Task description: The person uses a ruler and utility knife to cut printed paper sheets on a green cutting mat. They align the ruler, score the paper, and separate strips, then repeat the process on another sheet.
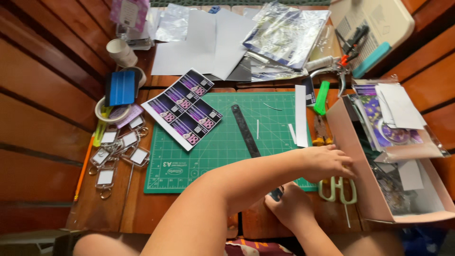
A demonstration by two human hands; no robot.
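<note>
**Both hands at the edge of the cutting mat**

We see our left arm cross the whole lower part of the view, forearm stretched rightward, so that the left hand (pixel 327 162) lands at the wall of the pink cardboard box (pixel 348 142). Its fingers curl down against that wall; we cannot tell whether they pinch anything. Just under it lie the pale green scissors (pixel 337 188), their loops touching neither finger as far as we can see.

Our right hand (pixel 290 204) rests lower, palm down on the wooden table (pixel 142 208), at the bottom edge of the green cutting mat (pixel 213 151). Its fingers are half hidden under the left forearm, so its hold stays unclear. The dark ruler (pixel 245 129) runs slantwise down the mat, its lower end passing beneath the forearm toward that hand. A printed sticker sheet (pixel 182 108) lies at the mat's upper left, well apart.
</note>
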